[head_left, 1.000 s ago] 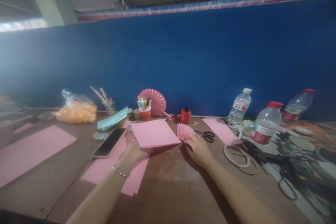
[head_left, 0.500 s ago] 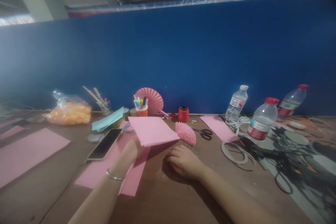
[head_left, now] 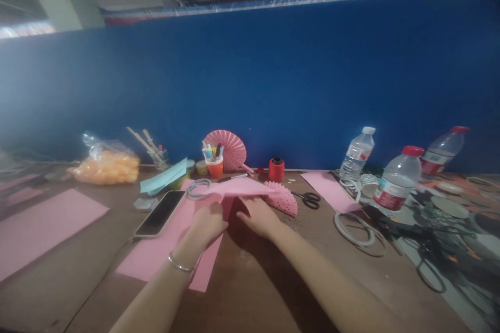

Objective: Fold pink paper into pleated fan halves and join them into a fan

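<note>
A sheet of pink paper (head_left: 246,186) is held above the table, tilted so that I see it nearly edge-on. My left hand (head_left: 209,222), with a silver bangle at the wrist, is closed on its near left part. Beneath the paper's near edge is my right hand (head_left: 258,214), its thumb apart from the fingers; the fingertips are partly hidden. More pink paper (head_left: 146,257) lies flat under my left forearm. Just beyond my right hand rests a small pleated pink fan (head_left: 284,199) with dark dots. A roll of tape (head_left: 198,189) lies left of the held sheet.
Left are a phone (head_left: 161,213), blue paper (head_left: 164,177) and a bag of orange pieces (head_left: 105,166). Behind stand a pen cup (head_left: 214,167), a larger pink fan (head_left: 230,148) and a red spool (head_left: 276,170). Scissors (head_left: 310,200), bottles (head_left: 397,182) and cables (head_left: 429,234) are at right.
The held sheet has tilted from showing its broad face to nearly edge-on, and lowered at the left. My right hand has moved forward and left to its near edge, extending its fingers.
</note>
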Demonstrator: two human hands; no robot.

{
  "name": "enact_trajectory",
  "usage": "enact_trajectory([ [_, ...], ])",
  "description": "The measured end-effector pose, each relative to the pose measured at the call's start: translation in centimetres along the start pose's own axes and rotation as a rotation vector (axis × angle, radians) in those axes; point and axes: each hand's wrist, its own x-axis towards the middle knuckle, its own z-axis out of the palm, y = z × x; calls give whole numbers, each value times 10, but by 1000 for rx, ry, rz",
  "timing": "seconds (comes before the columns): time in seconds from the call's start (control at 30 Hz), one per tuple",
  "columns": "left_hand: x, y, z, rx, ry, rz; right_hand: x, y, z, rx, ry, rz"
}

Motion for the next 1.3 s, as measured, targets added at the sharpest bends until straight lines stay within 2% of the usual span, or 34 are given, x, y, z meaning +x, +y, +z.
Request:
enact_trajectory([
  [0.13,-1,-2,2,55,3,13,18,4,-2,88,172,30],
  [0.23,0,3,3,44,-16,-32,18,6,10,184,233,84],
  [0.37,2,13,6,95,64,-106,13,10,27,265,292,128],
  [0.63,4,16,10,132,83,-124,8,19,33,249,293,157],
  [0.83,7,15,11,120,55,-145,6,18,36,226,259,139],
  [0.97,7,16,11,106,39,-130,6,18,36,207,250,186],
  [1.07,7,15,9,92,50,-120,6,18,36,196,236,184],
  [1.3,15,3,-1,53,72,-195,5,15,36,181,185,261],
])
